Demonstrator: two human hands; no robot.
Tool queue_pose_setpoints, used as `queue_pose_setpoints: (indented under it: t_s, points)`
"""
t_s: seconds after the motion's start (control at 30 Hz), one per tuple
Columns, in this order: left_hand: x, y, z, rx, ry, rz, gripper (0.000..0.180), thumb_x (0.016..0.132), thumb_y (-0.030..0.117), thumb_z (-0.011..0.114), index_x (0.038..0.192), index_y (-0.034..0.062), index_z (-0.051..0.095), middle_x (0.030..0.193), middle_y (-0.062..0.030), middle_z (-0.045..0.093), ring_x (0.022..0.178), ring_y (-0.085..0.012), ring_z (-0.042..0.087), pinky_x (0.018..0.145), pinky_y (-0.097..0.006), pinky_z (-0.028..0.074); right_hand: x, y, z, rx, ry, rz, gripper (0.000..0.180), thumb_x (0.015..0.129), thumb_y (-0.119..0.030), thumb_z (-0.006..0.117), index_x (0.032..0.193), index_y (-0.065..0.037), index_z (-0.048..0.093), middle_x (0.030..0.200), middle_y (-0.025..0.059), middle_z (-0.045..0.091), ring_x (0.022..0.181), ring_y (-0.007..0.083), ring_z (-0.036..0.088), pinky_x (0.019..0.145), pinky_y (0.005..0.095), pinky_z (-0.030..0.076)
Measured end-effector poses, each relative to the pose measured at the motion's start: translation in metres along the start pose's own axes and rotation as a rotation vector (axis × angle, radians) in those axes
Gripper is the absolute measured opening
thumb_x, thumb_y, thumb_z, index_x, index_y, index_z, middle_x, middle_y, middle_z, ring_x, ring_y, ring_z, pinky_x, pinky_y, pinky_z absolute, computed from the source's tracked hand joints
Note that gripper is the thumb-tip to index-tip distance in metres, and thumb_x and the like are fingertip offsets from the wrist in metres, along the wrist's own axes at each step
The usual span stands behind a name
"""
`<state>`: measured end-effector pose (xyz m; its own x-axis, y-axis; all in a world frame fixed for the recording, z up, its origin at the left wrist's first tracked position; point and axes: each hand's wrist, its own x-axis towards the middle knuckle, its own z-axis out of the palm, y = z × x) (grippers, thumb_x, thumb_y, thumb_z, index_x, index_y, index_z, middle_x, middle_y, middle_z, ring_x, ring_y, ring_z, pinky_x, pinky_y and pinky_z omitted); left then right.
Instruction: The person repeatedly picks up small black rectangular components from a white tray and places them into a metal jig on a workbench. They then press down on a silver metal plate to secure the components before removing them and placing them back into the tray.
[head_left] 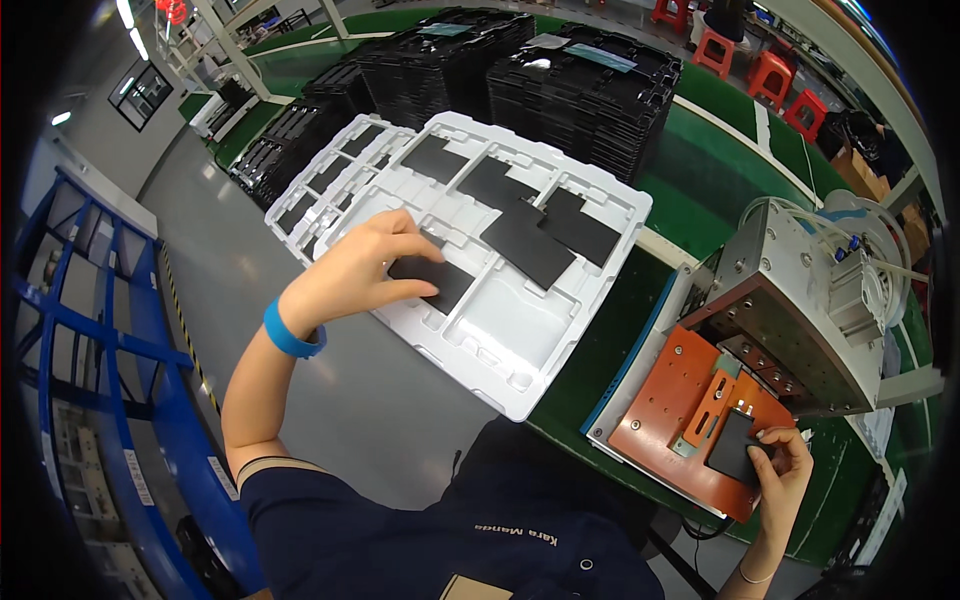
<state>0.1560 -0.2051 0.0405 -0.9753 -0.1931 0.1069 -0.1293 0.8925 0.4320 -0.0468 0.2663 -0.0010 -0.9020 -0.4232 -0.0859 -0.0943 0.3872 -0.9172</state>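
My left hand (pixel 365 265) is over the white moulded tray (pixel 520 320), thumb and forefinger apart above a flat black rectangular piece (pixel 450 287) lying in a compartment. Whether the fingertips touch that piece I cannot tell. Several similar black pieces (pixel 530 245) lie in the tray, some overlapping. At the right, my right hand (pixel 785 470) has its thumb and fingers closed at the edge of another black rectangular piece (pixel 733 447). That piece rests on the orange fixture plate (pixel 655 410), beside a slotted orange block (pixel 708 403).
A metal press-like machine (pixel 790 290) with tubes stands behind the fixture. Tall stacks of black trays (pixel 590 95) line the back of the green bench (pixel 715 150). A second white tray (pixel 350 165) sits beyond the first. Blue racking (pixel 110 360) is at the left, red stools (pixel 770 75) at the far right.
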Motion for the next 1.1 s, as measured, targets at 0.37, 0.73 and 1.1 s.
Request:
queue_pose_setpoints:
  t_s: [0.37,0.73,1.1]
  points:
    - [0.03,-0.012,0.042,0.34,0.199,0.322,0.024,0.087,0.024,0.067,0.076,0.0042,0.062,0.095,-0.0088,0.055,0.093,-0.0279,0.051,0.082,-0.041,0.042,-0.011,-0.048,0.037,-0.468,0.061,-0.592,0.022,0.069,0.001,0.078,0.088,-0.001,0.068,0.092,0.0112,0.067,0.09,0.0285,0.06,0.079,0.0369,0.047]
    - [0.049,0.011,0.019,0.705,0.431,0.537,0.034,0.08,0.04,0.07,0.065,0.0105,0.063,0.071,0.0009,0.057,0.092,-0.0209,0.056,0.11,-0.048,0.033,0.033,-0.104,0.167,-0.001,-0.613,-0.48,0.032,0.089,-0.011,0.069,0.118,0.002,0.064,0.102,0.0137,0.07,0.082,0.018,0.069,0.066,0.0299,0.053]
    - [0.083,0.124,0.016,0.24,0.546,0.597,0.033,0.086,0.027,0.068,0.113,0.0077,0.067,0.114,-0.0101,0.06,0.111,-0.0276,0.056,0.104,-0.043,0.039,0.038,-0.071,0.141,0.491,-0.549,0.071,0.031,0.096,-0.02,0.066,0.113,0.006,0.064,0.092,0.0115,0.073,0.084,0.0166,0.072,0.069,0.0223,0.056]
